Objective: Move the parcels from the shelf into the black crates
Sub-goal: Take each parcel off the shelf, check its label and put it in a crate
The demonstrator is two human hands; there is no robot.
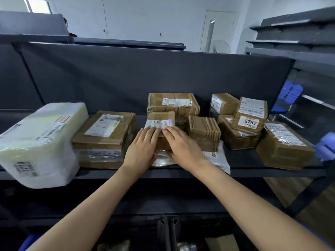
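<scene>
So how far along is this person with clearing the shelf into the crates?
Early on, it seems. Some parcels already lie in the black crates below. The left hand and right hand touch a small brown box mid-shelf. Roughly ten parcels sit on the shelf, from the white wrapped one to the 6767 box.

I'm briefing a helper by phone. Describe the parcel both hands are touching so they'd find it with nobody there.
On the black shelf, go to the middle of the row of parcels, just in front of the wide brown box at the back panel. The small brown box there, unlike its neighbours, has a white label folded over its front top edge.
</scene>
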